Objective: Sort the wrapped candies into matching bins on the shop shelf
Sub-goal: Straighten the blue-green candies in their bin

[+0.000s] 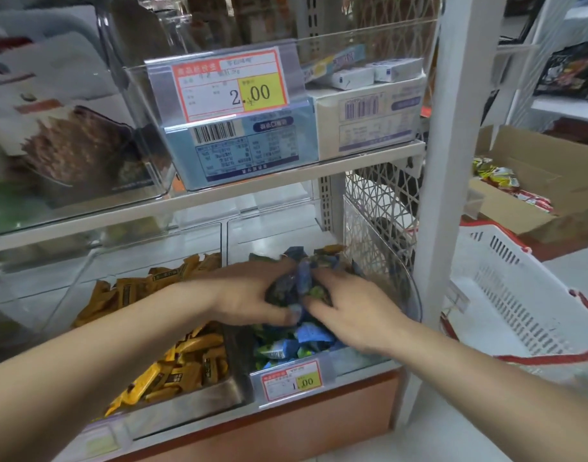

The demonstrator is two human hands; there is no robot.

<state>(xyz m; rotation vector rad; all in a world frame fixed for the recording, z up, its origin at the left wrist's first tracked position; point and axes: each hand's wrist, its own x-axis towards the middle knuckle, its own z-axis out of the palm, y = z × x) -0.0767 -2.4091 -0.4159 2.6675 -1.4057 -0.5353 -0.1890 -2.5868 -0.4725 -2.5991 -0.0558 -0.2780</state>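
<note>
Left hand (249, 291) and right hand (355, 311) together grasp a clump of blue candies (302, 281) in the right bin (405, 295), at the shelf's (362, 378) right end; its front tag (292, 381) reads 1.00.

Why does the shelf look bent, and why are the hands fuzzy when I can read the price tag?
Head view: the wide-angle lens bows the white shelf post; the left hand and right hand, gripping blue candies, look smeared, probably motion blur; the 2.00 price tag is sharp enough to read; the clear bin front shows reflections.
</note>
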